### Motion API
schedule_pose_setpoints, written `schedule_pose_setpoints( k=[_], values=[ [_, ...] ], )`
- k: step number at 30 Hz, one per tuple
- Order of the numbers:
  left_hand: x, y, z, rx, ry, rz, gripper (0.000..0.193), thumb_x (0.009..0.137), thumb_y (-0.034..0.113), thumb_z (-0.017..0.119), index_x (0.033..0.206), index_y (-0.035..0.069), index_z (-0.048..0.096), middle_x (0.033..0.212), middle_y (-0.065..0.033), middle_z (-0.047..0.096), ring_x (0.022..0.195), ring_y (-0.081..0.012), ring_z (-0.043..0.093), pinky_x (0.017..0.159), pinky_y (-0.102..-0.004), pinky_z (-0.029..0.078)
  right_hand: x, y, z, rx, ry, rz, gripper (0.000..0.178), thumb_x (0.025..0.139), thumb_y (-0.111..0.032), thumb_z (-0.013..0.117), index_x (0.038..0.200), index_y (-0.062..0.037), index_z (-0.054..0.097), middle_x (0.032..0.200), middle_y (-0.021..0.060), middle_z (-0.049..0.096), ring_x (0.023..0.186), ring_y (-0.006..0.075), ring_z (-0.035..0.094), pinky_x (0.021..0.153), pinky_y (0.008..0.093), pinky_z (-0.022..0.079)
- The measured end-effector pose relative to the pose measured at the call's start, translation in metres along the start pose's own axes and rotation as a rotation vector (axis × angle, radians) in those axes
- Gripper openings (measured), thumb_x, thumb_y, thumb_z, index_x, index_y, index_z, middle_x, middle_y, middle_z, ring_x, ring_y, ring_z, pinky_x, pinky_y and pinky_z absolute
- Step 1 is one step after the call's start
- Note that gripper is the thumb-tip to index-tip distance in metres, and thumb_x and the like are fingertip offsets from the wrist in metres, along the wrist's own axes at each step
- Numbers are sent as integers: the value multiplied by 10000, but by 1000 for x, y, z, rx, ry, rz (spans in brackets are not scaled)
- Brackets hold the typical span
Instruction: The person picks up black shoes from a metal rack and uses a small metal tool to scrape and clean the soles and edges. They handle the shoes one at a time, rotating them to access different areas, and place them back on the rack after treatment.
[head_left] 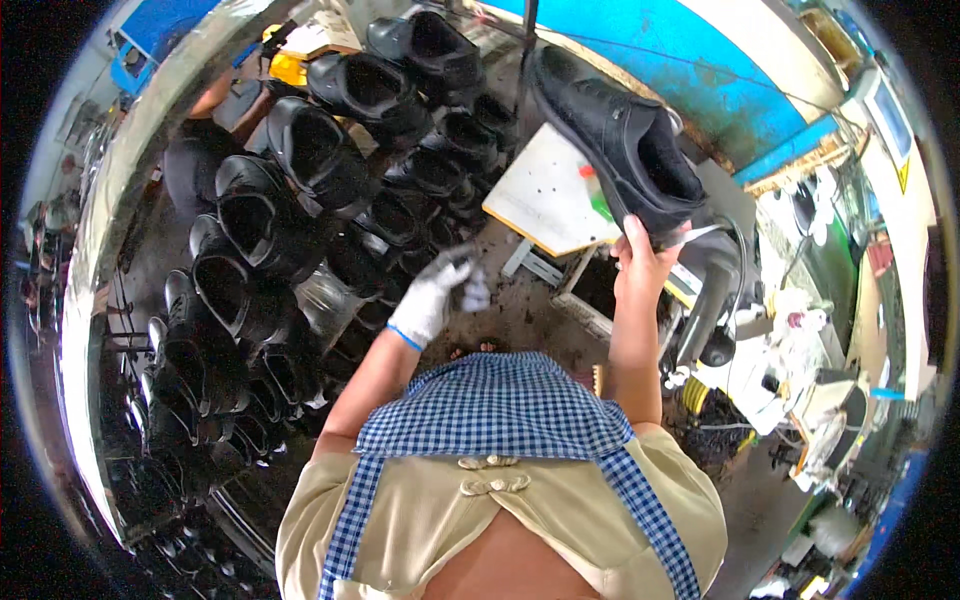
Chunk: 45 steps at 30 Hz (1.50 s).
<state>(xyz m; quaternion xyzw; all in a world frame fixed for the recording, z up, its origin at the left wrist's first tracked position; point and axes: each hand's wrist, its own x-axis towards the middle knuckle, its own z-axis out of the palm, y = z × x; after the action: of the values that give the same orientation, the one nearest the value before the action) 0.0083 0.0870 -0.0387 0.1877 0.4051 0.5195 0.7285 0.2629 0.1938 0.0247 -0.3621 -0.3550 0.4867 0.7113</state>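
One black shoe [612, 130] is in the head view, pinched at its heel by the bare right hand [642, 258]. Its long side runs forward and left, toe farthest away. The gloved left hand [440, 295] is well apart; its blurry grip cannot be told.

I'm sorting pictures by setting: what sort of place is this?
Probably a shoe workshop or factory: rows of black shoes stand at the left, the right hand holds another shoe, and the left hand wears a white glove.

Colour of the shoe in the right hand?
The shoe is black; head view shows it best.
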Motion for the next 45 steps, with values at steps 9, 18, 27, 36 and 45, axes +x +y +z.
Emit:
schedule_pose_setpoints(
  k=[9,18,27,36,45],
  values=[
    [-84,-26,-23,-68,365,31,318,968,176,562,1268,75,530,933,-77,617,786,-203,632,737,-357,554,120,107,134,3,-216,-55,914,709,-82,850,1398,-60,251,1027,112,633,666,139,642,423,222,467],
    [-147,-82,-38,29,621,120,313,973,104,505,1279,48,538,1183,-40,601,1076,-133,573,930,-284,478,227,204,145,-437,-376,27,934,758,-297,829,1490,-148,268,1245,60,584,814,150,594,570,271,463],
    [-197,-126,-53,197,1073,561,335,939,99,579,1271,56,566,1163,-40,631,1037,-131,587,883,-297,508,169,198,134,-128,-366,119,388,855,-286,760,1128,-107,552,938,46,679,511,56,441,417,204,285],
    [-284,-69,-90,-138,1426,1045,416,937,65,578,1346,91,502,1195,-50,610,1023,-156,607,920,-313,507,1,191,70,-173,-428,482,327,952,-420,604,928,-94,597,577,-52,440,407,46,307,396,224,198],
    [-363,-23,-119,84,1622,1367,616,912,7,583,1473,112,353,1375,-113,476,1181,-179,512,1023,-303,403,-155,192,51,-358,-614,782,293,922,-391,651,885,-102,616,551,-50,473,374,31,329,339,219,186]
  ],
)
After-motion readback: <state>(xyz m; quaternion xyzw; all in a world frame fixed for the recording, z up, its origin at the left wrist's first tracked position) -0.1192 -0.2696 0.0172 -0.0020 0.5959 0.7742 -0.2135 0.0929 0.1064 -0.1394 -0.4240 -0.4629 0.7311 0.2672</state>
